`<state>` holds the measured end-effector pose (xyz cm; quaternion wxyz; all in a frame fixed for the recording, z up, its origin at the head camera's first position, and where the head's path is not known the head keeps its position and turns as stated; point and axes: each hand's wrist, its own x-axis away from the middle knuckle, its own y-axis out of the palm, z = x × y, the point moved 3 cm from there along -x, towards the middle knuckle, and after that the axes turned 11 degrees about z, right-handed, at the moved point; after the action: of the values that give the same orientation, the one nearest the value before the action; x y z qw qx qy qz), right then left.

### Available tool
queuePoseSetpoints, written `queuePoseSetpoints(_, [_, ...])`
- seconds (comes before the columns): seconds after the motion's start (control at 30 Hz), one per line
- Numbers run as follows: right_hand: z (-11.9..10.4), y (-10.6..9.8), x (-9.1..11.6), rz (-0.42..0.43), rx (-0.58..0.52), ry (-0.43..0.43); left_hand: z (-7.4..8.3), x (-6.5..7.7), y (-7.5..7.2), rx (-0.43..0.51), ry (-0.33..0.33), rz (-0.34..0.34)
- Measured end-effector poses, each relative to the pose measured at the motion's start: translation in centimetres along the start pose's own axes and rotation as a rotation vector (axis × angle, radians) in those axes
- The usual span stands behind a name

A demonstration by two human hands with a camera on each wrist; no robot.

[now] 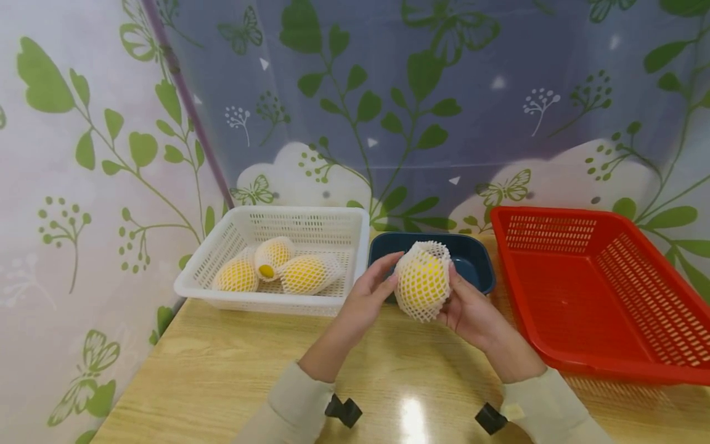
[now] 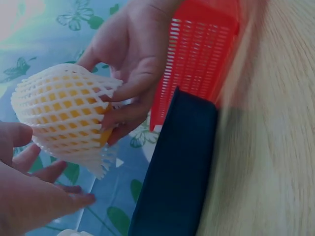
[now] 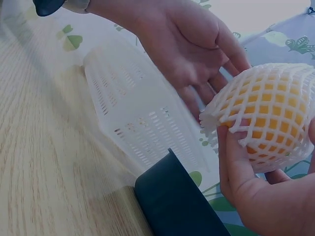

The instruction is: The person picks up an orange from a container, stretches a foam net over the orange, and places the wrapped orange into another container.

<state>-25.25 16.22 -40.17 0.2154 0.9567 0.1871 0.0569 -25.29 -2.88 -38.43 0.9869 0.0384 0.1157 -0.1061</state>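
A yellow fruit (image 1: 424,282) in a white foam net sleeve is held up between both hands, over the front of a dark blue basin (image 1: 473,262). My right hand (image 1: 471,308) grips it from the right; in the right wrist view its fingers (image 3: 237,162) curl at the sleeve's lower end. On the other side is my left hand (image 1: 362,299), thumb and fingertips right at the net. The left wrist view shows that hand's fingers (image 2: 49,172) loosely spread beside the sleeve (image 2: 64,110). The fruit's far side is hidden.
To the left stands a white slotted basket (image 1: 272,300) holding several yellow fruits (image 1: 304,274) in foam nets. A large red basket (image 1: 566,296) is at the right. All rest on a wooden table (image 1: 222,357) before a patterned curtain (image 1: 355,123).
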Motion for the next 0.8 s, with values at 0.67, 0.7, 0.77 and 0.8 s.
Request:
queuePoseSetpoints(0.67, [0.7,0.4,0.0,0.078,0.02,0.107,-0.7,0.6,0.9,-0.113,-0.003,-0.052])
queuePoseSetpoints(0.7, [0.7,0.5,0.0,0.082,0.03,0.106,-0.7,0.6,0.9,-0.121,-0.002,-0.045])
queuePoseSetpoints(0.77, [0.7,0.6,0.0,0.093,0.058,0.109,-0.6,0.6,0.9,-0.141,0.003,-0.032])
queuePoseSetpoints(0.8, [0.6,0.6,0.1,0.101,0.089,0.111,-0.7,0.6,0.9,-0.151,0.005,-0.025])
